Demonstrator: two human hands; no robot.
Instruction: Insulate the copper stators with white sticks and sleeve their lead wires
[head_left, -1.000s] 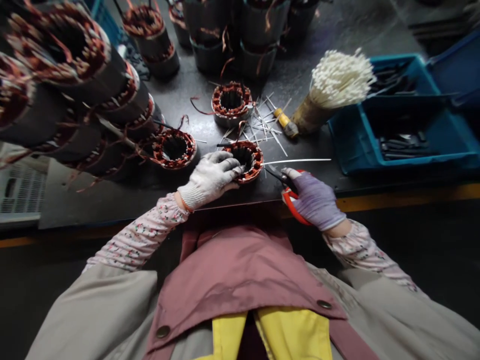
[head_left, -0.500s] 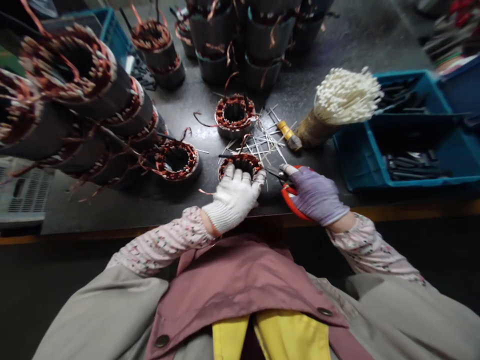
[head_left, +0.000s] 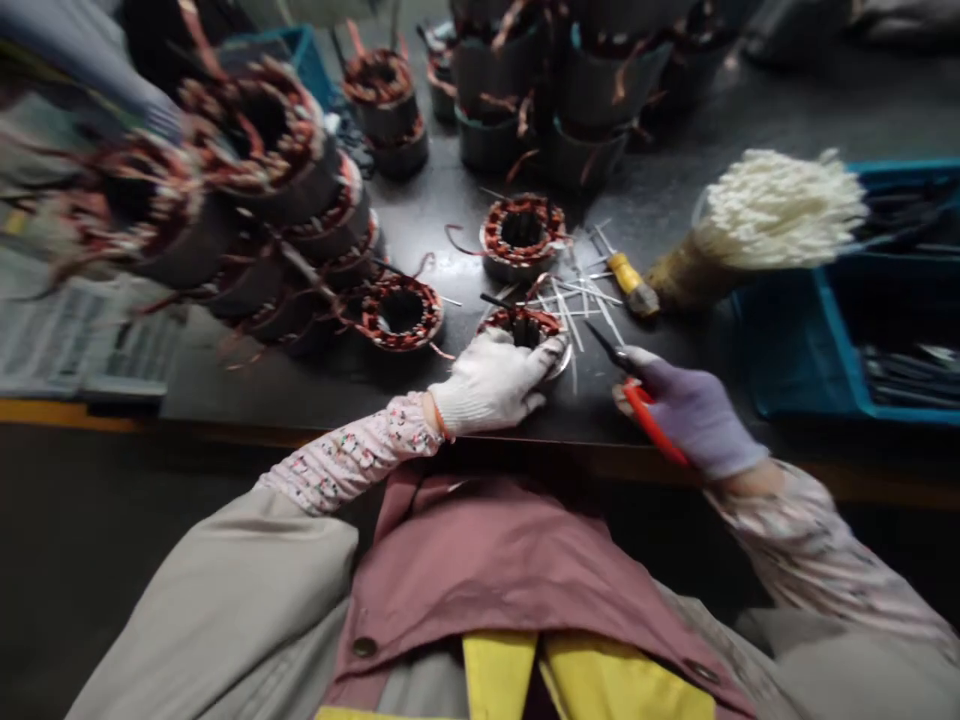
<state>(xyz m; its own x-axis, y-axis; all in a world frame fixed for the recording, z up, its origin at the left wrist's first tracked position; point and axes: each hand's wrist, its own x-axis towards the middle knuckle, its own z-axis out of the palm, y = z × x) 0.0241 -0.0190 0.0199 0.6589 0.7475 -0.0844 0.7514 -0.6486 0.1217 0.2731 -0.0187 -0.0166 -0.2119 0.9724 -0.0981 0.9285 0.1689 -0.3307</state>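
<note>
Dim, flat light lies over the dark workbench (head_left: 225,390), leaving soft shadows and no hard glare. Motion blur smears the whole view, worst on the stacked stators (head_left: 255,130) at far left, which bulge with wide-angle distortion near the edge.

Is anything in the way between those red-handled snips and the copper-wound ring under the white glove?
Only loose white cable ties lie on the bench between the red-handled snips in the right hand and the copper-wound stator under the left hand. Nothing else visibly blocks the way.
</note>
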